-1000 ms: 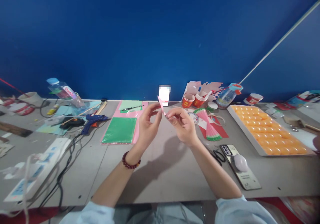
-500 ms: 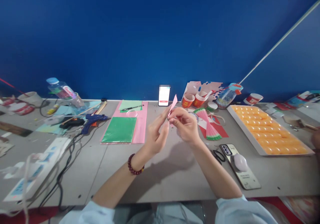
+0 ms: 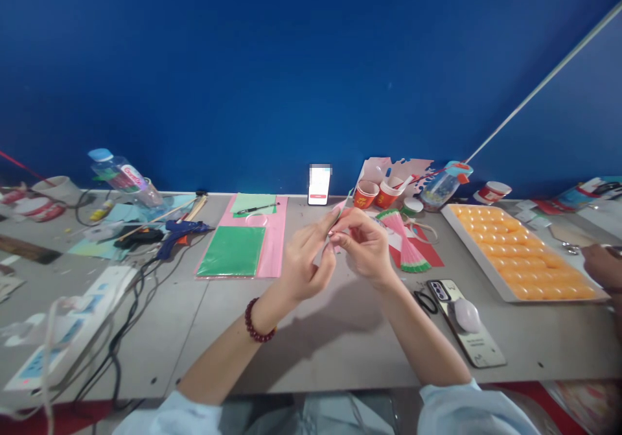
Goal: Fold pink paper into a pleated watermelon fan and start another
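Above the middle of the table, my left hand point(image 3: 310, 261) and my right hand point(image 3: 364, 244) meet around a small piece of pink paper point(image 3: 343, 207). A thin green edge shows at its tip, and the fingers cover most of it. Thumb and forefinger of my right hand pinch the lower part, while the fingers of my left hand press against the other side. To the right of my hands lies a pleated pink paper fan piece point(image 3: 407, 247) with green edges, on red and white paper point(image 3: 432, 251). A lit phone point(image 3: 319, 185) leans on the wall behind.
Red paper cups point(image 3: 365, 195) stand at the back, near a spray bottle point(image 3: 446, 185). A tray of orange balls point(image 3: 525, 253) and a phone with a mouse point(image 3: 467, 315) lie right. Left are green paper point(image 3: 232, 251), a glue gun point(image 3: 179, 235) and a power strip point(image 3: 72, 331). Another person's hand point(image 3: 602, 265) is far right.
My hands have closed in around the pink paper, which has tilted lower and shows less. The other person's hand has come further into view at the right.
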Action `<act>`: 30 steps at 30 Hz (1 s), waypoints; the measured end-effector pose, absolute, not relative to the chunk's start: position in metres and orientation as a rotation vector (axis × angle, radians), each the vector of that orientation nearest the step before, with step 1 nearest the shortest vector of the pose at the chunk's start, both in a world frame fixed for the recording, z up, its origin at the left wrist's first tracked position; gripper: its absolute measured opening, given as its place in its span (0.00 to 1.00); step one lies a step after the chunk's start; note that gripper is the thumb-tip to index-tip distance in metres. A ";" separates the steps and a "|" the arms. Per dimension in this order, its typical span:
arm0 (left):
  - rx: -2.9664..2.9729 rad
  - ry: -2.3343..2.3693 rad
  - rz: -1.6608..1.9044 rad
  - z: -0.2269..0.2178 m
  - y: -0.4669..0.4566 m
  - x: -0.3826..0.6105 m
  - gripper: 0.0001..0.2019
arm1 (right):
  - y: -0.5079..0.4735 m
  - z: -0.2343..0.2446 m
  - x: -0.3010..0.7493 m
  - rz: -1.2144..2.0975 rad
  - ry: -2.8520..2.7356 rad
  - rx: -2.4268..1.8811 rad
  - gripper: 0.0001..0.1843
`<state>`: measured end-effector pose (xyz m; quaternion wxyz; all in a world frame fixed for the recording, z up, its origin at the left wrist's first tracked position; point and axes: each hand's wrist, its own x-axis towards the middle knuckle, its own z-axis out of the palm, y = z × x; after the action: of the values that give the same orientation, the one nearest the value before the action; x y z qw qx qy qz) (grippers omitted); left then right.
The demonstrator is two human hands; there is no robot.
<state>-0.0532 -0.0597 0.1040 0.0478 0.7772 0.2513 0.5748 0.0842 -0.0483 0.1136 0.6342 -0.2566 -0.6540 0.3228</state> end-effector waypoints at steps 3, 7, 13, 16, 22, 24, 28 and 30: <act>2.395 0.752 1.768 0.105 -0.061 -0.053 0.25 | -0.049 0.113 0.083 0.772 -1.460 -0.568 0.04; 2.402 0.754 1.765 0.106 -0.062 -0.051 0.27 | -0.049 0.113 0.082 0.795 -1.437 -0.531 0.05; 2.464 0.808 1.775 0.108 -0.062 -0.052 0.28 | -0.051 0.116 0.084 0.804 -1.452 -0.537 0.07; 2.522 0.827 1.770 0.108 -0.062 -0.054 0.29 | -0.053 0.119 0.083 0.902 -1.437 -0.575 0.10; 2.603 0.852 1.703 0.111 -0.060 -0.057 0.31 | -0.051 0.123 0.084 1.063 -1.373 -0.677 0.18; 2.649 0.878 1.632 0.113 -0.059 -0.059 0.31 | -0.049 0.123 0.086 1.138 -1.374 -0.679 0.19; 2.744 0.982 1.485 0.113 -0.050 -0.062 0.26 | -0.043 0.118 0.088 1.142 -1.397 -0.754 0.18; 2.763 1.052 1.427 0.113 -0.045 -0.063 0.23 | -0.041 0.115 0.088 1.001 -1.415 -0.843 0.15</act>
<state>-0.0631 -0.0451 0.1128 -0.0707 0.8395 0.3197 0.4336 0.0878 -0.0409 0.1147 0.5704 -0.3593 -0.6029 0.4267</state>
